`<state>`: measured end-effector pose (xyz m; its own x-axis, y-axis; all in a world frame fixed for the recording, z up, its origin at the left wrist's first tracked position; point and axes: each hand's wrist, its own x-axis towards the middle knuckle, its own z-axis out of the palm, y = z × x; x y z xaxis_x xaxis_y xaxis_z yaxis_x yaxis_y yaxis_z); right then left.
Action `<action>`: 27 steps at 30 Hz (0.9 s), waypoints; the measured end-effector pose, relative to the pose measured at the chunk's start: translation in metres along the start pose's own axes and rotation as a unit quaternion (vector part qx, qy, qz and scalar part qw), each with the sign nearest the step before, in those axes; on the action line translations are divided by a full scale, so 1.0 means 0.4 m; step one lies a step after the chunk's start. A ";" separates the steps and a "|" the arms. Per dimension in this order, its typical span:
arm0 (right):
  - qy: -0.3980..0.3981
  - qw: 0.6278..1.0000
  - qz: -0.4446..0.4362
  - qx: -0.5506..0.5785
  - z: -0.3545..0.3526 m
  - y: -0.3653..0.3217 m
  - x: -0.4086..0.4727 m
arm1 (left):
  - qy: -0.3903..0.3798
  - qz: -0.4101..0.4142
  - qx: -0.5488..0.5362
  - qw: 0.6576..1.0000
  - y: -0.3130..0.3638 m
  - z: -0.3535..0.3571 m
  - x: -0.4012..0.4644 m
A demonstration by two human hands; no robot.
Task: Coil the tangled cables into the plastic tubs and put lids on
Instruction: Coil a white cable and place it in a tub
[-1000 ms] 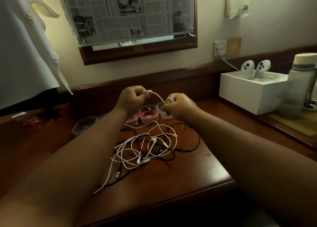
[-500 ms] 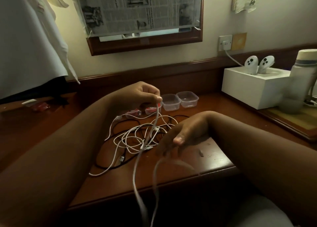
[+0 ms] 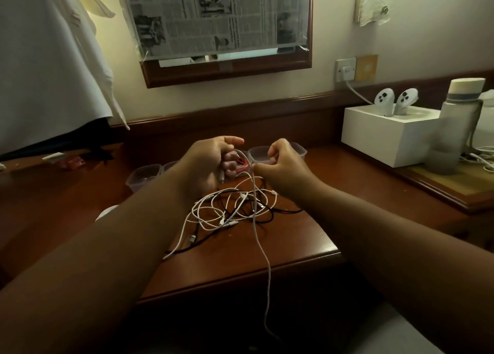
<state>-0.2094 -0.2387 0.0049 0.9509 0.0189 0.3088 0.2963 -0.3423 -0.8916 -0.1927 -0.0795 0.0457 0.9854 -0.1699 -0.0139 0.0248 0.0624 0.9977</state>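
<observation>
A tangle of white and black cables (image 3: 235, 209) lies on the brown desk (image 3: 294, 241). My left hand (image 3: 208, 161) grips one end of a white cable (image 3: 263, 260), its fingers curled round the start of a coil. My right hand (image 3: 283, 163) pinches the same cable just to the right, and its long free end hangs down past the desk's front edge. Clear plastic tubs stand behind my hands: an empty one (image 3: 143, 177) at the left, one (image 3: 260, 154) at the right, and tubs holding red cable (image 3: 242, 166) mostly hidden between my hands.
A white box (image 3: 385, 137) with two white controllers (image 3: 395, 102) stands at the right, beside a grey bottle (image 3: 454, 121). More white cables (image 3: 478, 155) lie past the bottle. White cloth (image 3: 48, 59) hangs at the left. A lid (image 3: 107, 212) peeks out beside my left forearm.
My right hand has come back up from the desk's front edge and pinched the white cable beside my left hand. The cable's free end now hangs in one strand.
</observation>
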 end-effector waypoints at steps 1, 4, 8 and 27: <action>0.016 1.000 -0.018 -0.015 0.001 -0.008 -0.004 | 0.006 -0.006 -0.016 1.000 -0.005 0.006 -0.003; -0.051 0.998 0.028 -0.020 0.003 -0.045 -0.014 | 0.005 -0.021 -0.028 0.999 -0.014 0.027 -0.014; -0.171 0.978 0.116 0.037 0.009 -0.076 -0.020 | -0.014 -0.035 -0.039 0.999 -0.018 0.060 -0.038; -0.296 0.826 0.173 0.447 -0.020 -0.094 -0.016 | -0.016 0.043 -0.008 0.999 -0.099 0.068 -0.059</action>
<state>-0.2272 -0.2334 0.0392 0.7907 0.6122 0.0043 -0.3063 0.4016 -0.8631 -0.2214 -0.1046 0.0083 0.9783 -0.1937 0.0735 -0.0560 0.0943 0.9940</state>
